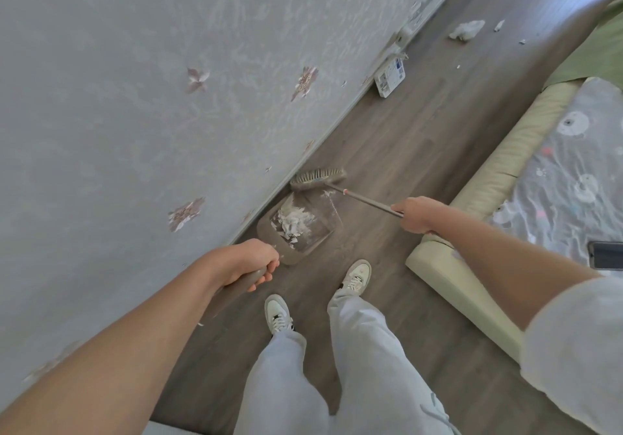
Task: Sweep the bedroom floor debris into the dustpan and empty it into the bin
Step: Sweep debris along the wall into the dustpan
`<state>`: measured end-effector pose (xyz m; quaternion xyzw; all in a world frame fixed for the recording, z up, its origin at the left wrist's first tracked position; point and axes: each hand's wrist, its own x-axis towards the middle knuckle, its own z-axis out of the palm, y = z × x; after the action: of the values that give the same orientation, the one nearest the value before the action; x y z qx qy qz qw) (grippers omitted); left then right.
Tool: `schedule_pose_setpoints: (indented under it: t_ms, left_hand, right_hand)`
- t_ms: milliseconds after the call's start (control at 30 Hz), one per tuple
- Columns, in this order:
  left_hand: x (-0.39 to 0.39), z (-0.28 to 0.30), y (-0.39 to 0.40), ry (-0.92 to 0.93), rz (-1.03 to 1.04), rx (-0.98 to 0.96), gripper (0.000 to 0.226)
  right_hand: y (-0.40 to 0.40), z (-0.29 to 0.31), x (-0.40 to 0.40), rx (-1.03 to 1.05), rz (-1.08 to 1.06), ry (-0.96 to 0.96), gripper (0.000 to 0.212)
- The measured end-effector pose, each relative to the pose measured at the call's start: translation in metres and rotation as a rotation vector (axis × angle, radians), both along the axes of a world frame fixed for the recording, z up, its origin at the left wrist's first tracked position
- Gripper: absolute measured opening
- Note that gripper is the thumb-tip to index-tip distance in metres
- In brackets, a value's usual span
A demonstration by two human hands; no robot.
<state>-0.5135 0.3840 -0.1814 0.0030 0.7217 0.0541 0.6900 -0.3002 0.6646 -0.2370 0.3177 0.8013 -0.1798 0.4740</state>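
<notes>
Gripping, left hand (247, 264): fingers are curled fully round the dustpan handle (242, 283), which is held fast. Right hand (416, 215): fingers are closed tight round the thin metal broom handle (365, 200). Broom head (318, 178): bristles are set at the far lip of the dustpan, close against the skirting. Dustpan (301, 229): brownish, laid on the wooden floor (404, 151) beside the patterned wall (135, 80); a heap of white debris (293, 223) is contained in its tray, with whitish dust smeared toward the lip. Further debris: a white crumpled wad (467, 29) and small white scraps (499, 25) are scattered on the floor well beyond the broom. A small white box (390, 77) is leaned at the skirting between them. Two pale sneakers (355, 274) and light trousers (354, 350) are seen just behind the dustpan. A cream-edged mattress (472, 198) is set to the right, a dark phone (606, 255) lying on its printed sheet. No bin is seen.
</notes>
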Motion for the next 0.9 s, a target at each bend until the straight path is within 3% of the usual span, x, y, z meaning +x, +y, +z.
schedule_pose_setpoints:
  t_ms: [267,500,733,900]
  left_hand:
    - [0.001,0.001,-0.001,0.001,-0.008,-0.005,0.013]
    - [0.005,0.008,-0.002,0.023,-0.033,0.006,0.013]
    - [0.015,0.006,0.002,0.039,-0.05,-0.005,0.025]
    - [0.017,0.01,0.002,0.047,-0.044,0.014,0.019]
  right_hand:
    - [-0.003,0.004,0.074,-0.062,-0.166,-0.104,0.064]
    - [-0.013,0.044,0.142,-0.186,-0.662,0.005,0.055]
    - [-0.086,0.017,0.088,-0.21,-0.49,-0.033,0.039]
    - [-0.089,0.038,0.116,-0.342,-0.656,0.034,0.052]
